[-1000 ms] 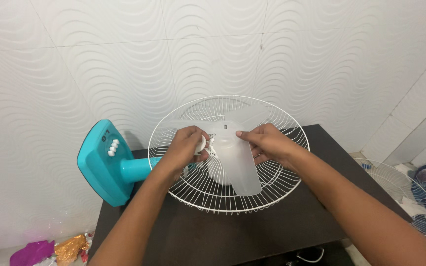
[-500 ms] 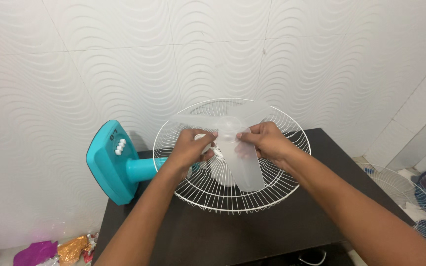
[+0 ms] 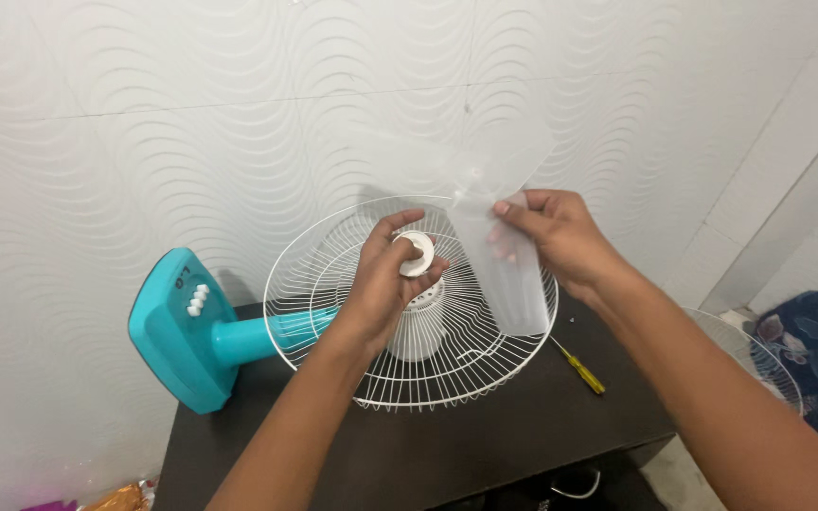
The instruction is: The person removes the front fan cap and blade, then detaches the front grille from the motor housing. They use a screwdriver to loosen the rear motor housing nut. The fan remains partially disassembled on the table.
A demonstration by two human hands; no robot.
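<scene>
Your left hand (image 3: 392,274) pinches the white cap (image 3: 417,254) at frame center, over the wire guard (image 3: 333,350). Your right hand (image 3: 556,237) grips the translucent blade (image 3: 513,284) lifted clear above the guard's right rim. A screwdriver (image 3: 583,369) lies on the dark table (image 3: 523,426), right of the guard.

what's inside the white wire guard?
Inside the white wire guard: the white motor housing, with the left hand holding a white cap above it. The shaft is hidden by that hand.
</scene>
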